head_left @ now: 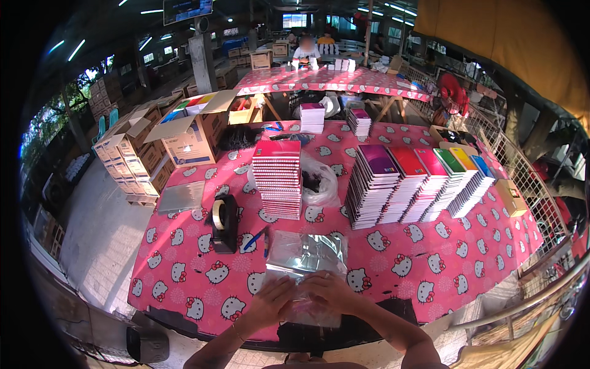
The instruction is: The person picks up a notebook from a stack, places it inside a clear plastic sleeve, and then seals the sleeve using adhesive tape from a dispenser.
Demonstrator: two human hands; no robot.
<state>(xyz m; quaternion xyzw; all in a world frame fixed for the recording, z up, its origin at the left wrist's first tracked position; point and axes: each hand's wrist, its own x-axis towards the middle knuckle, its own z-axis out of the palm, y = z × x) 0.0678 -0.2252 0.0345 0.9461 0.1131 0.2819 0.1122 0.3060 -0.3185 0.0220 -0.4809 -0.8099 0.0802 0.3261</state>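
At the table's near edge lies a stack of clear plastic sleeves [307,249], shiny and reflecting light. My left hand [275,299] rests on the lower left of the sleeves with its fingers stretched out. My right hand [330,291] is closed on the plastic beside it, fingers bent and pinching; its fingertips are partly hidden. Below the hands, more clear plastic hangs toward the edge. A blue pen [253,240] lies just left of the sleeves, next to a black tape dispenser [224,229] with a roll of tape.
A tall stack of red spiral notebooks [276,184] stands ahead, beside a white plastic bag [321,184]. Several stacks of coloured notebooks [375,190] fill the right. Cardboard boxes [190,138] stand on the left. Farther off, a person [305,52] sits at another pink table [332,80].
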